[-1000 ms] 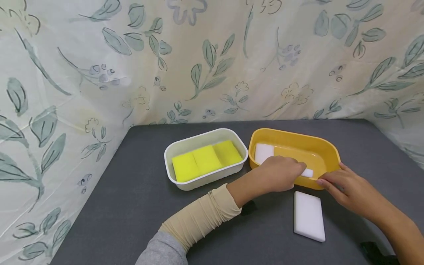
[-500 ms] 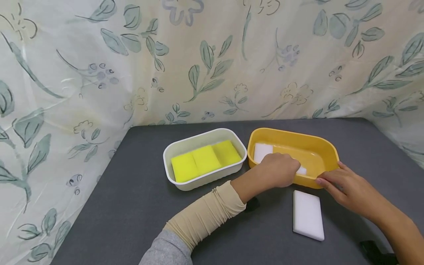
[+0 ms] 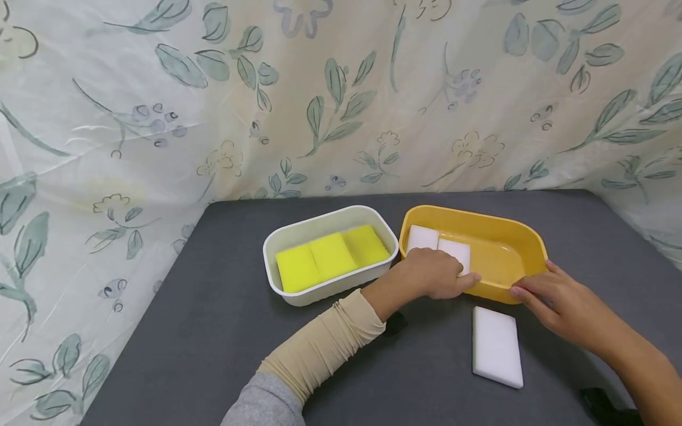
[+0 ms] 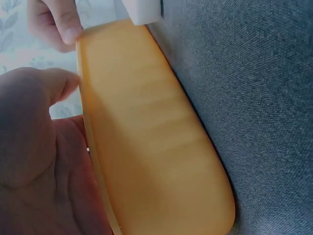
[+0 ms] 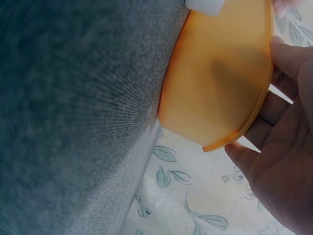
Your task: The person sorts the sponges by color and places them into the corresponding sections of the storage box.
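My left hand (image 3: 434, 273) reaches over the near rim of a yellow plastic tub (image 3: 501, 257), thumb apart along that rim. Its fingers go down inside the tub at a white sponge (image 3: 457, 253) and are mostly hidden, so I cannot tell whether they grip it. Beside this sponge lies another white sponge (image 3: 422, 236), at the tub's left end. My right hand (image 3: 559, 299) grips the tub's near right corner; in the right wrist view its thumb and fingers (image 5: 286, 54) hold the rim. A third white sponge (image 3: 496, 348) lies on the table before the tub.
A white tub (image 3: 282, 294) with several yellow sponges (image 3: 333, 259) stands left of the yellow tub, close against it. Dark grey cloth covers the table (image 3: 176, 331). A leaf-patterned curtain (image 3: 341, 106) hangs behind and at the sides.
My left hand has moved slightly left, and the white sponge under it has shifted left, now lying next to the first one. My right hand stays at the tub's corner.
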`<move>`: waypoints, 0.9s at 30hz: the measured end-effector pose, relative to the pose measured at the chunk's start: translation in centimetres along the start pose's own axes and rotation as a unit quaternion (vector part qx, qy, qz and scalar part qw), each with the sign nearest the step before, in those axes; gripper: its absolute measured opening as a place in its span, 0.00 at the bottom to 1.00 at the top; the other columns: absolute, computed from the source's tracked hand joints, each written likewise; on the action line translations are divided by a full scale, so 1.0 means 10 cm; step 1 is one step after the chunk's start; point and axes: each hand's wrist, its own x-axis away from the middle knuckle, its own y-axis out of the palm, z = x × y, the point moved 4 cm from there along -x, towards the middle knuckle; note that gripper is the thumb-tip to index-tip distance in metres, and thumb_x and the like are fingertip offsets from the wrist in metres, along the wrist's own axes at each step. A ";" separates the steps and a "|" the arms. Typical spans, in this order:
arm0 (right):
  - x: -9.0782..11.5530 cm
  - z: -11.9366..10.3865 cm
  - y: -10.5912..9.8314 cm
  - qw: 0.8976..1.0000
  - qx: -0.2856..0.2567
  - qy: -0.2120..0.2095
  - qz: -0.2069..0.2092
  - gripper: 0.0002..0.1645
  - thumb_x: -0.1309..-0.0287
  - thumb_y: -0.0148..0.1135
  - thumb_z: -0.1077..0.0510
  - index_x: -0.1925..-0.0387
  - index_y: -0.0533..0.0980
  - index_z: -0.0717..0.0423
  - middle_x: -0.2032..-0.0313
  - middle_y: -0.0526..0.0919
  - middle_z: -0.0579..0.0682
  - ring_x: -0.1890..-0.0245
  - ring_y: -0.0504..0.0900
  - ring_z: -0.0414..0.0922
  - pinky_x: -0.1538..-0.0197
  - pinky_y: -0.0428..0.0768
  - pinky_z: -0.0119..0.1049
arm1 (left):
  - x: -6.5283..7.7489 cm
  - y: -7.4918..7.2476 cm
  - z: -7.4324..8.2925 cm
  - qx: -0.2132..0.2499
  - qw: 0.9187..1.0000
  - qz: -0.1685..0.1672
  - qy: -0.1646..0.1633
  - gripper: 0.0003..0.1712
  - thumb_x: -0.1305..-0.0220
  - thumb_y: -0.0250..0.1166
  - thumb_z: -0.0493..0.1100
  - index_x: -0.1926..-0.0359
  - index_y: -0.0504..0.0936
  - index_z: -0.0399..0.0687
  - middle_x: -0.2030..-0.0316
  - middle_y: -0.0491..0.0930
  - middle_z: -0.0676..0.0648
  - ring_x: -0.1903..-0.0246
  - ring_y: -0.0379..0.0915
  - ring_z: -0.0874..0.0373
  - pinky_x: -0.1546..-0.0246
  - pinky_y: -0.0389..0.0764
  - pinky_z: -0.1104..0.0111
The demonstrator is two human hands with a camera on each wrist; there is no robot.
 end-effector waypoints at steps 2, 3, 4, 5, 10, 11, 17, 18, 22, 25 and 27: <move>0.01 0.00 0.01 1.000 -0.003 -0.003 0.003 0.04 0.44 0.73 0.60 0.67 0.84 0.51 0.72 0.81 0.34 0.68 0.77 0.41 0.25 0.47 0.50 | 0.01 0.02 -0.01 -0.002 1.000 -0.007 0.003 0.33 0.27 0.39 0.72 0.43 0.82 0.64 0.58 0.78 0.60 0.60 0.72 0.63 0.57 0.73 0.65; 0.01 0.01 0.01 1.000 -0.004 -0.004 0.004 0.04 0.44 0.73 0.60 0.68 0.84 0.51 0.72 0.81 0.33 0.68 0.77 0.41 0.25 0.47 0.49 | 0.02 0.03 -0.01 -0.003 1.000 -0.009 0.004 0.33 0.27 0.40 0.73 0.41 0.81 0.64 0.56 0.78 0.60 0.58 0.72 0.63 0.56 0.72 0.65; 0.01 0.01 0.01 1.000 -0.006 -0.005 0.005 0.04 0.44 0.73 0.60 0.68 0.83 0.51 0.72 0.80 0.33 0.68 0.77 0.40 0.25 0.47 0.49 | 0.02 0.04 -0.02 -0.005 1.000 -0.008 0.006 0.34 0.28 0.40 0.73 0.40 0.80 0.65 0.54 0.78 0.59 0.56 0.72 0.62 0.55 0.73 0.65; 0.02 0.01 0.01 1.000 -0.007 -0.006 0.006 0.04 0.45 0.73 0.59 0.68 0.83 0.51 0.72 0.80 0.32 0.68 0.77 0.40 0.25 0.47 0.48 | 0.02 0.04 -0.02 -0.009 1.000 -0.009 0.006 0.35 0.29 0.40 0.74 0.38 0.79 0.66 0.50 0.78 0.58 0.54 0.72 0.63 0.52 0.72 0.65; 0.01 0.02 0.02 1.000 -0.005 -0.010 0.010 0.05 0.46 0.73 0.61 0.67 0.84 0.50 0.72 0.80 0.32 0.68 0.76 0.40 0.25 0.47 0.48 | 0.02 0.07 -0.06 -0.015 1.000 -0.011 0.003 0.37 0.31 0.39 0.77 0.30 0.72 0.72 0.34 0.72 0.58 0.35 0.64 0.60 0.39 0.68 0.61; 0.00 0.02 0.02 1.000 -0.003 -0.011 0.011 0.06 0.46 0.74 0.61 0.67 0.84 0.50 0.72 0.80 0.32 0.68 0.77 0.40 0.25 0.47 0.47 | 0.02 0.07 -0.07 -0.014 1.000 -0.013 0.002 0.38 0.31 0.38 0.78 0.30 0.71 0.73 0.33 0.70 0.59 0.33 0.62 0.59 0.37 0.66 0.60; -0.01 0.02 0.01 1.000 0.003 -0.011 0.011 0.07 0.48 0.74 0.62 0.66 0.84 0.51 0.71 0.82 0.35 0.68 0.78 0.42 0.25 0.46 0.46 | 0.00 0.06 -0.08 -0.028 1.000 -0.012 0.008 0.38 0.32 0.38 0.79 0.28 0.67 0.76 0.32 0.69 0.59 0.38 0.64 0.58 0.38 0.66 0.60; -0.01 0.02 0.01 1.000 0.003 -0.010 0.010 0.07 0.48 0.74 0.62 0.66 0.84 0.51 0.71 0.82 0.35 0.68 0.78 0.43 0.25 0.46 0.46 | 0.00 0.06 -0.08 -0.032 0.999 -0.012 0.009 0.38 0.33 0.38 0.79 0.27 0.66 0.77 0.32 0.69 0.58 0.40 0.64 0.58 0.39 0.66 0.60; 0.00 0.02 0.02 1.000 0.004 -0.007 0.006 0.06 0.46 0.74 0.61 0.66 0.84 0.51 0.71 0.83 0.36 0.67 0.79 0.44 0.25 0.46 0.48 | -0.01 0.07 -0.09 -0.037 0.999 -0.017 0.006 0.38 0.33 0.37 0.80 0.27 0.64 0.79 0.30 0.66 0.58 0.39 0.62 0.57 0.38 0.64 0.58; 0.00 0.02 0.03 1.000 0.005 -0.003 0.002 0.05 0.45 0.73 0.60 0.66 0.84 0.52 0.70 0.83 0.37 0.66 0.80 0.46 0.25 0.45 0.49 | -0.02 0.08 -0.09 -0.035 0.999 -0.018 0.003 0.39 0.34 0.37 0.80 0.27 0.65 0.78 0.30 0.65 0.58 0.38 0.61 0.57 0.37 0.63 0.57; 0.00 0.02 0.04 1.000 0.006 -0.001 0.000 0.04 0.45 0.73 0.60 0.66 0.85 0.52 0.70 0.84 0.37 0.66 0.80 0.46 0.25 0.45 0.49 | -0.03 0.08 -0.09 -0.033 0.999 -0.016 0.000 0.39 0.34 0.38 0.80 0.28 0.66 0.77 0.30 0.65 0.58 0.37 0.61 0.57 0.37 0.63 0.57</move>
